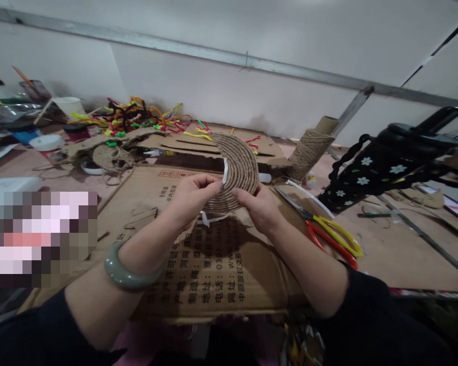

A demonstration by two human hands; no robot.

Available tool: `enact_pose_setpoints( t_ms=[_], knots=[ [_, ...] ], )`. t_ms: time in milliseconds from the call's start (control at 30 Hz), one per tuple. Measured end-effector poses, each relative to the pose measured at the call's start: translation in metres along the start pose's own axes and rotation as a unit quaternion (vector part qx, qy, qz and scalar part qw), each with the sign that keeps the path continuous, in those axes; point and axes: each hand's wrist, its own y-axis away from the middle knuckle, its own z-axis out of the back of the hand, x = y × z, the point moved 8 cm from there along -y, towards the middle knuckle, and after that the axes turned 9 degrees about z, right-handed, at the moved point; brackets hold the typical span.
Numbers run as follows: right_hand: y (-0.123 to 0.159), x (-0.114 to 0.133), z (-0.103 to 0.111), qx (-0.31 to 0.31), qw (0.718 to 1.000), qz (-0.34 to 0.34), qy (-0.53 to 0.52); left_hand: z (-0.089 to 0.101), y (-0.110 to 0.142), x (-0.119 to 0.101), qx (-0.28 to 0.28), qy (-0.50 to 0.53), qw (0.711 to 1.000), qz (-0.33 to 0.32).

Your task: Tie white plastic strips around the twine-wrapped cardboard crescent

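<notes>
A crescent-shaped piece covered in rows of jute twine (241,161) is held up over a flattened cardboard sheet (213,274). My left hand (198,195) pinches its inner left edge, where a narrow white strip (225,171) shows. Around the lower right part of the crescent, my right hand (260,204) is closed with the thumb on the twine face. Below the piece, a scrap of white tape (209,219) lies near my left fingers. Scissors with red and yellow handles (320,229) rest to the right of my right hand.
A cone of jute twine (310,150) stands at the back right, beside a black flowered tumbler (370,168). Colourful pipe cleaners (133,117) are heaped at the back left, near paint jars (21,132) and a white cup (69,107). A glue tube (162,152) lies behind the cardboard.
</notes>
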Motion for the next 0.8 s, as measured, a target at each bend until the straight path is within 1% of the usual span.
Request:
enact_pose_setpoints(
  t_ms=[100,200,233,300,400,500,667,800],
  knots=[
    [0.001,-0.002,-0.002,0.012,1.0,-0.012,0.018,0.0,0.0,0.002,0.0,-0.006,1.0,0.005],
    [0.0,-0.002,-0.001,0.006,1.0,-0.008,0.025,0.0,-0.002,0.005,0.004,-0.027,1.0,0.008],
    [0.0,-0.002,0.0,0.004,1.0,-0.006,0.029,0.002,-0.003,0.004,-0.003,-0.044,0.999,-0.003],
    [-0.001,-0.003,0.001,-0.001,0.999,-0.001,0.043,0.005,-0.004,0.0,-0.026,-0.096,0.994,-0.044],
    [-0.001,-0.001,0.002,0.003,0.997,0.005,0.08,0.006,-0.003,-0.008,-0.052,-0.186,0.975,-0.109],
    [0.0,0.001,0.001,0.007,0.994,0.011,0.111,0.005,-0.001,-0.012,-0.06,-0.244,0.959,-0.134],
    [0.0,0.001,-0.002,0.019,0.994,0.01,0.104,0.003,0.002,-0.015,-0.056,-0.261,0.953,-0.141],
    [0.0,0.001,0.0,0.013,0.993,0.014,0.117,0.003,0.002,-0.014,-0.061,-0.26,0.953,-0.142]
  ],
)
